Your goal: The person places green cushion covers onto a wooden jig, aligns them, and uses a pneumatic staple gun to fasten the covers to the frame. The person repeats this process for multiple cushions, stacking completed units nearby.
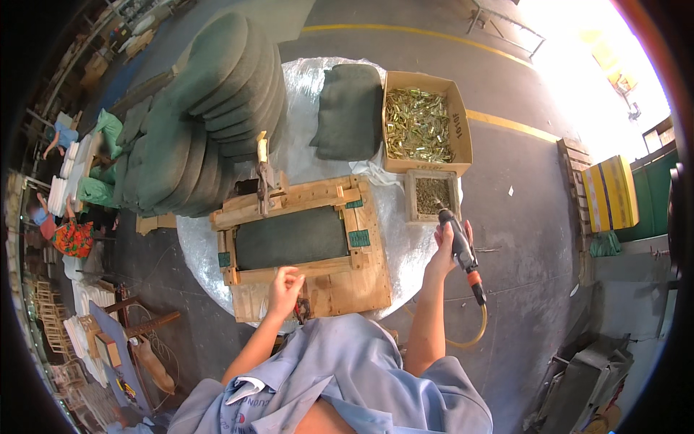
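In my right hand (450, 244) I grip a grey air screwdriver (458, 240) with an orange fitting and a yellowish hose at its rear. Its tip reaches over the near edge of a small tray (410, 197) of small screws (432, 194). My left hand (285, 291) hovers by the front rail of a wooden jig (303, 270), fingers curled together; anything between them is too small to see. Inside the jig lies a dark grey-green padded panel (293, 237). A toggle clamp (264, 184) with a yellowish handle stands at the jig's back rail.
Behind the tray stands a cardboard box (464, 137) full of brass-coloured metal parts. Another dark panel (350, 108) lies beside it. Tall stacks of dark cushions (231, 87) rise at the back left. A wrapped round table (199, 249) carries everything. Other people (63, 137) work at far left.
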